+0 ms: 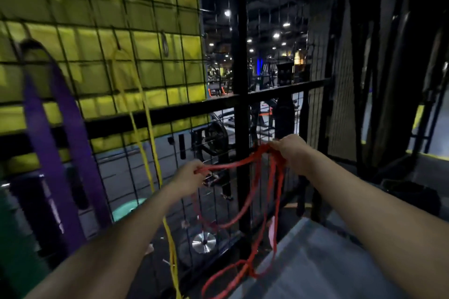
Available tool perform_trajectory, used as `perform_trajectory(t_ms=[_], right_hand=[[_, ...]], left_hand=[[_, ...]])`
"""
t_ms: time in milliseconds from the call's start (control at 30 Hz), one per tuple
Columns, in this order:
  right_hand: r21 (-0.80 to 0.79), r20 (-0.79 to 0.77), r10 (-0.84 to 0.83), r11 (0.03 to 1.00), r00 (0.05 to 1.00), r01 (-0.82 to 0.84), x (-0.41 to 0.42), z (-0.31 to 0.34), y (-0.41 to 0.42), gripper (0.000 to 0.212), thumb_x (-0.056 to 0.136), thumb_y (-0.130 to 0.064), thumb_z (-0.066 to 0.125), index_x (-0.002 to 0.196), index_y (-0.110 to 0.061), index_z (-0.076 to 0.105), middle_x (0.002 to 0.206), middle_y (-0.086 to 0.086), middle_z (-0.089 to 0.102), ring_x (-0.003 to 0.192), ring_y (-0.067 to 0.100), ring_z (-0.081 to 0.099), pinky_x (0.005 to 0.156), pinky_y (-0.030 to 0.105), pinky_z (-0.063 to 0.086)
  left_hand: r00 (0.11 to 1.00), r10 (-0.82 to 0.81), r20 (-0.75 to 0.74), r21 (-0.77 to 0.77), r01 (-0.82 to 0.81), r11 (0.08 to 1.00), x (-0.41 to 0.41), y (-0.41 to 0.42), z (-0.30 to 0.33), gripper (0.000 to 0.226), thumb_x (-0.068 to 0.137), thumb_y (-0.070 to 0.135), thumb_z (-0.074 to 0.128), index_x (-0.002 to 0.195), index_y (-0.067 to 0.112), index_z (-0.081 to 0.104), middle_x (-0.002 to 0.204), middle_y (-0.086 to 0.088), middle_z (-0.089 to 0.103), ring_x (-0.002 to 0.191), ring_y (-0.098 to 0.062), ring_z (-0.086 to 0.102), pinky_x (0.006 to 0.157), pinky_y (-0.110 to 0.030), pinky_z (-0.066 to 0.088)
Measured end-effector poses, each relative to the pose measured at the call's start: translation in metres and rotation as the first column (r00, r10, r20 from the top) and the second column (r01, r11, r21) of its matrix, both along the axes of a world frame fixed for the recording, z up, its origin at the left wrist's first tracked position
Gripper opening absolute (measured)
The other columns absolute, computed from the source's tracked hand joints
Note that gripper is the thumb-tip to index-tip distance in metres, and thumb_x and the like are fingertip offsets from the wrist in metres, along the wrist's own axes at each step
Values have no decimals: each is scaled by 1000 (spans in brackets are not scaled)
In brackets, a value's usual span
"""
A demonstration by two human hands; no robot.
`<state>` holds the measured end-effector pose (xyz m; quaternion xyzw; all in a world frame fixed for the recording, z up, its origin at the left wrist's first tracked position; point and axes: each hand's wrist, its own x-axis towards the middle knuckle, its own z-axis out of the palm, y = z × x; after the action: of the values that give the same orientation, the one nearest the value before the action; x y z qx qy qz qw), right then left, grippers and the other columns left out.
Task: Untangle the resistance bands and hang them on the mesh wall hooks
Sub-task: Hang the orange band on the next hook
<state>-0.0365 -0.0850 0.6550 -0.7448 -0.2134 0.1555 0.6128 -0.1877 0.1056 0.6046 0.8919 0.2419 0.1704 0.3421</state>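
Before the mesh wall (150,31), the red band (245,201) (loops dangling, crossed low down) is pinched by the left hand (188,175) and gripped by the right hand (290,150); pulling apart could tighten the tangle.

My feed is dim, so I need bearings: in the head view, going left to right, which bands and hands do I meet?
Purple band hanging on the mesh wall → yellow band hanging there too → left hand, pinching one end of the red band → right hand, gripping the bunched red loops.
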Motion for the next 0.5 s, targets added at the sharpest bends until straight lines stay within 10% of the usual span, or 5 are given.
perform_trajectory(t_ms=[300, 400, 500], right_hand=[[-318, -73, 143, 935, 987, -159, -30, -7, 10, 15, 94, -17, 55, 84, -7, 59, 65, 4, 58, 51, 13, 55, 50, 24, 46], [-655, 214, 309, 749, 927, -98, -37, 3, 14, 23, 93, -28, 54, 77, -12, 56, 65, 0, 52, 54, 11, 48, 53, 21, 40], [-531, 346, 405, 828, 846, -179, -51, 24, 20, 24, 92, -24, 55, 79, -5, 58, 74, 6, 56, 68, 18, 54, 62, 23, 42]], left_hand=[[977, -47, 206, -42, 57, 998, -4, -9, 98, 9, 83, 4, 62, 81, 13, 62, 74, -2, 56, 57, -9, 42, 47, -19, 35], [974, -96, 207, -29, 104, 994, 1, -21, 111, 12, 81, 4, 65, 77, 15, 62, 69, 2, 55, 56, -8, 43, 43, -14, 35], [972, -155, 178, -11, 159, 987, 10, -35, 119, 21, 78, -4, 63, 71, 16, 61, 70, 1, 56, 65, -10, 50, 52, -15, 44]])
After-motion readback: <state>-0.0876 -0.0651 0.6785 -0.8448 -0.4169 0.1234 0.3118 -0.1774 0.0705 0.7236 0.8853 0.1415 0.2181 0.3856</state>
